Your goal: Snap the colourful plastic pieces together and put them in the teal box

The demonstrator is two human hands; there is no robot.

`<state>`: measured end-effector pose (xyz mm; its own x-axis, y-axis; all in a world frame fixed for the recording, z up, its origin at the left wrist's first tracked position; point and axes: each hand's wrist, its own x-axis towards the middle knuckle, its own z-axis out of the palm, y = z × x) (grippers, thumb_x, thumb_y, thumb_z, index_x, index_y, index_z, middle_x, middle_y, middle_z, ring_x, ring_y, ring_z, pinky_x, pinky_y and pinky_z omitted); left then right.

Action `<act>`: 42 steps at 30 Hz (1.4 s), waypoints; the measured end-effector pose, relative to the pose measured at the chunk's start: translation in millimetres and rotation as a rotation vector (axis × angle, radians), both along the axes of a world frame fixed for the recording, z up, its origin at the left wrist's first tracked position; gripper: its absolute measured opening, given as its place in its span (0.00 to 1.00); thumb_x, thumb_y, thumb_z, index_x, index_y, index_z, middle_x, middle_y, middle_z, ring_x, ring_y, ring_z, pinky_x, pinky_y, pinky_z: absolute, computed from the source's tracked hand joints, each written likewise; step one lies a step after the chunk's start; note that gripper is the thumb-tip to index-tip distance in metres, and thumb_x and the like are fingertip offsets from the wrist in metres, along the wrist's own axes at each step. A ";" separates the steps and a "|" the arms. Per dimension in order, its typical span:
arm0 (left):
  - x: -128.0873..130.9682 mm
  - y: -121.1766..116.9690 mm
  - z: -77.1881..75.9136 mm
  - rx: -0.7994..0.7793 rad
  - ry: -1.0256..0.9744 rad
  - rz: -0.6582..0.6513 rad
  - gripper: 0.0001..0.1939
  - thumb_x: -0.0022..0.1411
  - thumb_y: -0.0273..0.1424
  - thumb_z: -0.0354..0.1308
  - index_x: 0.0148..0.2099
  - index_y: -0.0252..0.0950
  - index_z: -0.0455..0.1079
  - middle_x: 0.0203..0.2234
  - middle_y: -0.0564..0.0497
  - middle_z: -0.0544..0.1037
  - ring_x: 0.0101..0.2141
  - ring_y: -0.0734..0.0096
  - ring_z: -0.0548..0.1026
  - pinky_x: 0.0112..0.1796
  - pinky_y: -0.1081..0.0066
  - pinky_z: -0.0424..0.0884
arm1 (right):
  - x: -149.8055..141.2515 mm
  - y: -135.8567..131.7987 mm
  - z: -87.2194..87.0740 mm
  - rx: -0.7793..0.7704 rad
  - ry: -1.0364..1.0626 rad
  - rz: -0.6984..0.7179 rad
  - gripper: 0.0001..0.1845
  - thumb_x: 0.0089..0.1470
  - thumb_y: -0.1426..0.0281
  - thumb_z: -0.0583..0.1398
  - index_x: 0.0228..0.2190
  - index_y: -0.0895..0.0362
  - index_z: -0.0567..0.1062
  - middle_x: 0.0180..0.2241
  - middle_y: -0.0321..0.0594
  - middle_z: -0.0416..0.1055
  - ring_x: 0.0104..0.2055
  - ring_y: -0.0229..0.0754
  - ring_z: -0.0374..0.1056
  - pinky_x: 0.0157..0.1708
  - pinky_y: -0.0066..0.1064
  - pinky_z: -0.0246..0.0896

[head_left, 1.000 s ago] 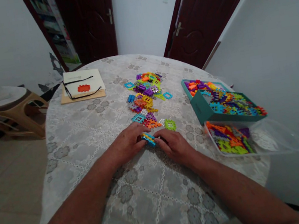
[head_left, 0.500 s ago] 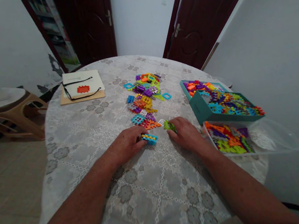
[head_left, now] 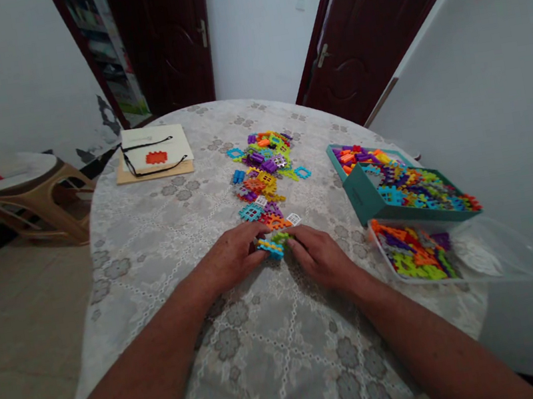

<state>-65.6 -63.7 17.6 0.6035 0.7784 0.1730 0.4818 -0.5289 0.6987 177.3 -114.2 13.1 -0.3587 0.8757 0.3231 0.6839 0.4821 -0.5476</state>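
Observation:
My left hand (head_left: 231,257) grips a small blue and orange block assembly (head_left: 269,247) resting on the round lace-covered table (head_left: 162,243). My right hand (head_left: 320,257) pinches a green block piece (head_left: 283,237) and holds it against the right side of that assembly. Both hands meet near the table's middle. Just beyond them lies a scattered pile of coloured interlocking blocks (head_left: 265,173), with a white window piece (head_left: 294,219) at its near end.
A teal box (head_left: 364,194) full of blocks and a clear plastic lid (head_left: 487,252) holding more blocks sit at the right edge. A paper bag (head_left: 154,151) lies at the far left. A wooden stool (head_left: 38,195) stands left of the table. Dark doors stand behind.
My right hand reached right to the green piece near the pile, picked it up and brought it back to the blue assembly. My left hand kept hold of the assembly.

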 end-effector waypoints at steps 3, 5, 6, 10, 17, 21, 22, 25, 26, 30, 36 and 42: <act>0.0 1.0 -1.5 0.008 -0.026 -0.032 0.17 0.67 0.29 0.62 0.58 0.43 0.74 0.49 0.47 0.82 0.45 0.62 0.79 0.49 0.62 0.73 | -4.2 -1.7 -3.7 0.011 0.072 0.099 0.20 0.71 0.70 0.54 0.61 0.52 0.72 0.57 0.48 0.77 0.58 0.48 0.74 0.60 0.44 0.68; 0.1 1.7 -1.9 0.027 -0.041 -0.059 0.17 0.67 0.28 0.61 0.57 0.43 0.74 0.50 0.48 0.82 0.48 0.61 0.79 0.51 0.61 0.72 | -4.9 -1.5 -5.5 0.023 0.108 0.148 0.23 0.70 0.72 0.54 0.64 0.52 0.71 0.59 0.48 0.76 0.60 0.48 0.73 0.62 0.45 0.68; 0.1 1.9 -2.0 0.035 -0.042 -0.068 0.17 0.67 0.27 0.61 0.57 0.43 0.74 0.50 0.48 0.82 0.49 0.61 0.78 0.52 0.61 0.72 | -4.8 -1.1 -6.1 0.030 0.129 0.163 0.24 0.70 0.73 0.54 0.64 0.51 0.70 0.59 0.47 0.76 0.59 0.47 0.73 0.61 0.45 0.68; 0.4 2.4 -1.9 0.029 0.002 -0.063 0.13 0.68 0.28 0.61 0.53 0.43 0.76 0.47 0.49 0.83 0.48 0.60 0.79 0.52 0.61 0.71 | -3.7 0.1 -6.9 0.034 0.190 0.141 0.23 0.68 0.75 0.54 0.61 0.49 0.73 0.54 0.44 0.78 0.55 0.46 0.75 0.57 0.43 0.71; -0.2 -0.2 0.2 -0.011 -0.035 -0.056 0.17 0.66 0.29 0.61 0.56 0.43 0.75 0.48 0.49 0.83 0.47 0.61 0.80 0.49 0.64 0.72 | -12.3 -1.4 -7.1 0.048 0.126 0.105 0.21 0.63 0.68 0.64 0.57 0.53 0.73 0.51 0.47 0.78 0.46 0.46 0.74 0.49 0.40 0.72; 0.2 -0.9 3.9 -0.064 -0.021 -0.054 0.22 0.67 0.34 0.61 0.63 0.45 0.72 0.42 0.51 0.84 0.39 0.63 0.81 0.43 0.65 0.73 | -17.9 0.1 -6.2 0.009 0.074 0.020 0.16 0.61 0.71 0.62 0.51 0.53 0.76 0.47 0.44 0.79 0.46 0.46 0.74 0.49 0.37 0.70; 0.3 -0.6 4.8 -0.069 -0.009 -0.052 0.24 0.67 0.36 0.61 0.64 0.45 0.72 0.40 0.51 0.84 0.36 0.63 0.80 0.41 0.66 0.73 | -17.2 0.5 -4.6 -0.008 0.057 -0.002 0.16 0.60 0.71 0.62 0.50 0.53 0.76 0.45 0.43 0.79 0.45 0.45 0.74 0.47 0.35 0.70; 0.0 1.3 7.3 -0.070 -0.002 -0.032 0.27 0.68 0.40 0.59 0.67 0.43 0.70 0.38 0.50 0.84 0.31 0.66 0.79 0.37 0.66 0.73 | -8.2 1.3 7.3 -0.028 0.029 -0.076 0.16 0.59 0.70 0.63 0.49 0.54 0.77 0.40 0.40 0.79 0.38 0.41 0.73 0.41 0.32 0.69; -0.4 2.0 8.1 -0.066 -0.008 -0.014 0.27 0.68 0.41 0.59 0.67 0.43 0.70 0.41 0.49 0.84 0.30 0.67 0.78 0.36 0.67 0.74 | -2.6 1.5 14.2 -0.017 0.032 -0.114 0.16 0.60 0.70 0.62 0.49 0.54 0.77 0.39 0.39 0.79 0.36 0.41 0.72 0.39 0.31 0.68; -3.1 5.4 10.5 -0.046 0.001 0.090 0.26 0.67 0.47 0.58 0.62 0.43 0.74 0.45 0.47 0.85 0.30 0.66 0.79 0.36 0.65 0.76 | 37.8 3.6 54.4 0.123 0.075 -0.353 0.14 0.61 0.65 0.61 0.47 0.55 0.78 0.34 0.38 0.76 0.32 0.40 0.69 0.36 0.31 0.64; -7.3 8.2 11.7 0.015 0.048 0.176 0.25 0.68 0.49 0.55 0.58 0.41 0.77 0.33 0.49 0.83 0.31 0.61 0.79 0.38 0.64 0.76 | 153.4 18.7 104.9 0.321 -0.047 -0.715 0.21 0.63 0.61 0.60 0.53 0.57 0.79 0.37 0.43 0.79 0.35 0.44 0.71 0.41 0.36 0.66; -9.2 11.7 9.9 0.050 0.048 0.223 0.24 0.67 0.49 0.54 0.55 0.41 0.79 0.34 0.49 0.84 0.32 0.61 0.80 0.40 0.64 0.76 | 249.7 41.1 105.5 0.246 -0.307 -0.843 0.22 0.61 0.66 0.59 0.53 0.60 0.81 0.48 0.52 0.82 0.46 0.51 0.76 0.52 0.41 0.68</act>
